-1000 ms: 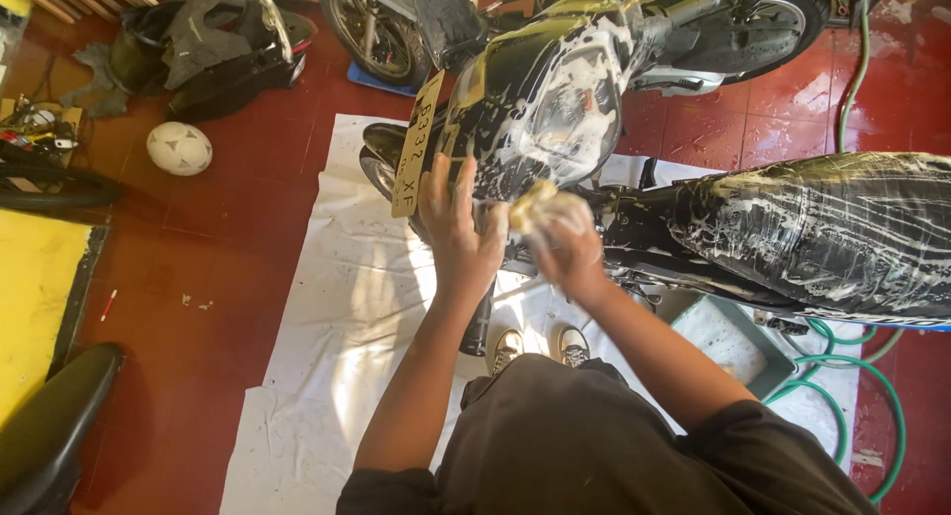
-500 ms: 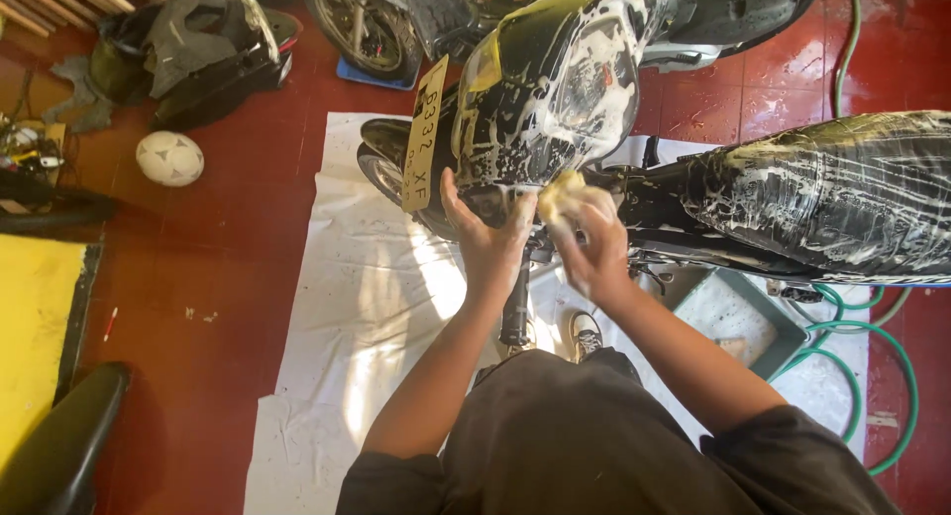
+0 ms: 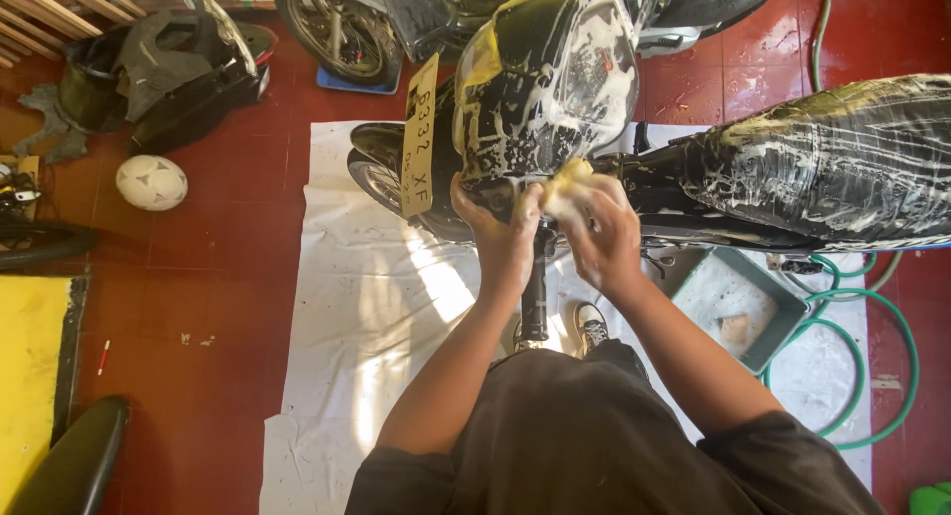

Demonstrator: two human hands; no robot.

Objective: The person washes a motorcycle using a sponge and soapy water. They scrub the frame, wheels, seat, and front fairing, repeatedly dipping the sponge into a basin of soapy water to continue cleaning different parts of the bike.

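- Right hand (image 3: 602, 240) closes its fingers around a yellow foam sponge (image 3: 561, 181), pressing it to the soapy black motorcycle tail (image 3: 555, 74), at its lower edge.
- Left hand (image 3: 498, 236), fingers spread flat, rests against the tail beside the sponge, likely steadying it.
- White plastic floor sheet (image 3: 347, 317) lies beneath, apparently for drips.

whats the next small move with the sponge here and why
Probably slide the yellow sponge in the right hand along the motorcycle tail, while the left hand steadies it: the sponge sits at the tail's lower edge, and the suds there look patchy.
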